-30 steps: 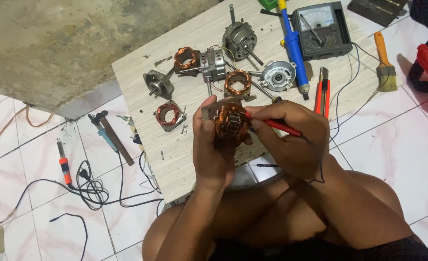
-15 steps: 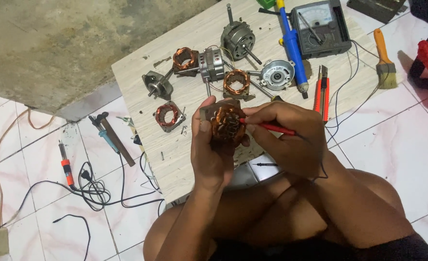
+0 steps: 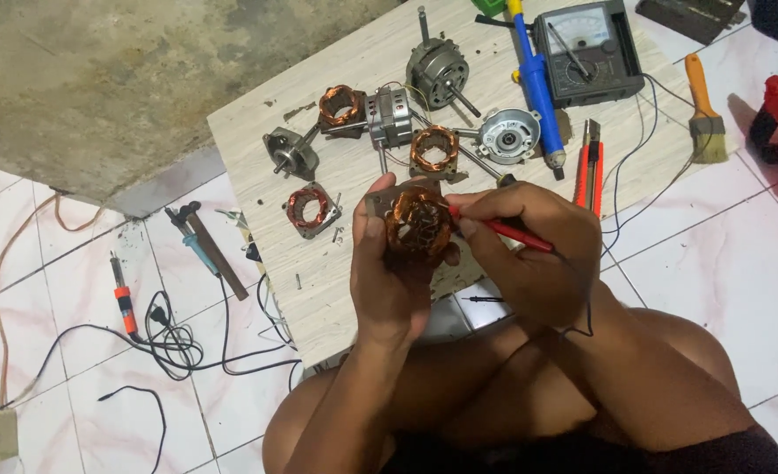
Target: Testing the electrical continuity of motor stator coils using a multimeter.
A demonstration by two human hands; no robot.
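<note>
My left hand [image 3: 387, 283] grips a motor stator with copper windings [image 3: 417, 225], held up above a pale wooden board [image 3: 319, 290]. My right hand [image 3: 538, 254] holds a red test probe [image 3: 503, 231] like a pen, its tip touching the right side of the stator's windings. A thin black lead runs from the probe down past my wrist. My knees are below the hands.
On the board lie other copper-wound stators [image 3: 308, 208], [image 3: 433, 147], [image 3: 342, 105], motor housings [image 3: 437, 70], [image 3: 507, 136], a blue tool [image 3: 536, 83], an analog meter [image 3: 587, 51], a red cutter [image 3: 590, 167] and a brush [image 3: 705, 114]. Soldering iron [image 3: 122, 298], hammer [image 3: 205, 250] and cables lie on the tiled floor at left.
Both hands stay together on the stator; the probe tip has shifted only slightly along the windings. The view has moved a little.
</note>
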